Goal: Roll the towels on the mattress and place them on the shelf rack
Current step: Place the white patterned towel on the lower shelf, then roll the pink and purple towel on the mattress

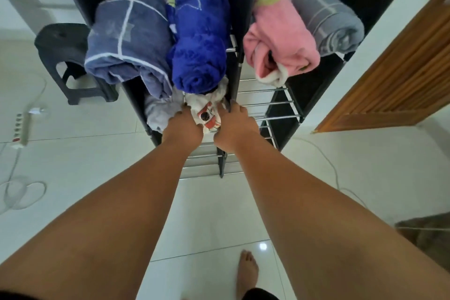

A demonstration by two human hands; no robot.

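Observation:
Both arms reach down into the shelf rack [267,105]. My left hand [183,124] and my right hand [235,124] hold a rolled white towel with a red print [207,114] on a lower tier, one hand at each side, fingers curled into the cloth. A pale grey towel [157,111] lies just left of it. On the tier above sit a slate-blue lined roll [126,39], a bright blue star roll [199,39], a pink roll [280,39] and a grey checked roll [323,17].
A dark plastic stool [65,56] stands left of the rack. A power strip [20,126] and white cables [22,192] lie on the tiled floor. A wooden door [401,68] is at the right. My bare foot [247,273] stands below.

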